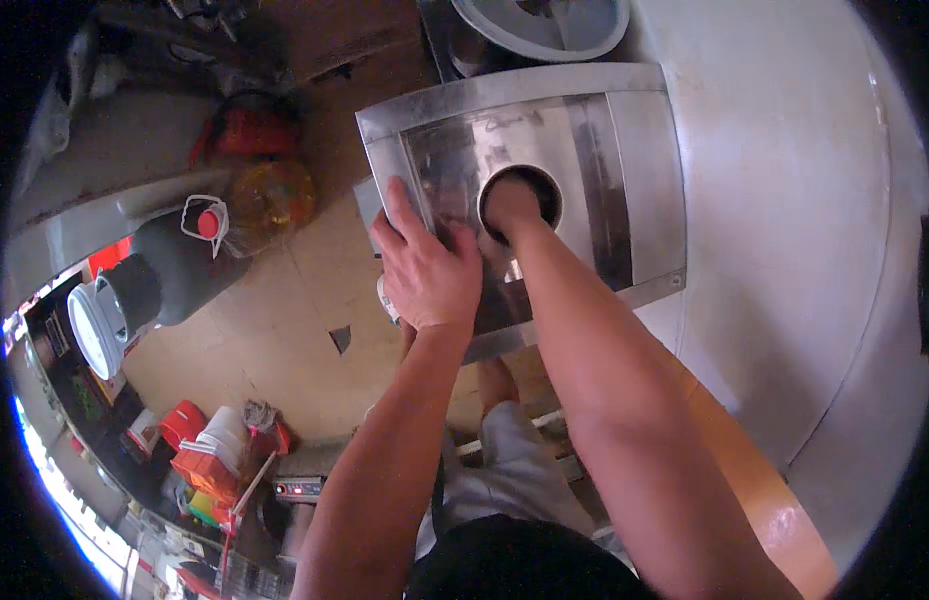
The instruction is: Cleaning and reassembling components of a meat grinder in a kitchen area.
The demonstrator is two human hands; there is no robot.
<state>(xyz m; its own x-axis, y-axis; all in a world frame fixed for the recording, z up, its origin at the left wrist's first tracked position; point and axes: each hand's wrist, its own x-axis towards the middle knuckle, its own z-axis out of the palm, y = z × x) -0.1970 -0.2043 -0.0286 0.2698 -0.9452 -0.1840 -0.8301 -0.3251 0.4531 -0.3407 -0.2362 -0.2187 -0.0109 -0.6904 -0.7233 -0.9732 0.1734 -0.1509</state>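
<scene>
A stainless steel appliance [646, 180] with a raised rim and a sunken top stands in front of me. In the middle of that top is a round, dark opening [544, 185]. My right hand [515, 207] reaches down into this opening past the wrist. Its fingers are lost in the dark, so what they touch or hold is hidden. Flat against the left side of the top lies my left hand [430, 272], fingers spread over the metal rim and thumb pointing toward the opening. Nothing is held in it.
A white round tub [609, 40] stands behind the appliance, and a pale wall [774, 200] rises on its right. On the left are a grey gas cylinder [189, 270], a plastic oil jug [274, 195] and a white bucket [94, 330]. Orange baskets [204, 470] sit lower left.
</scene>
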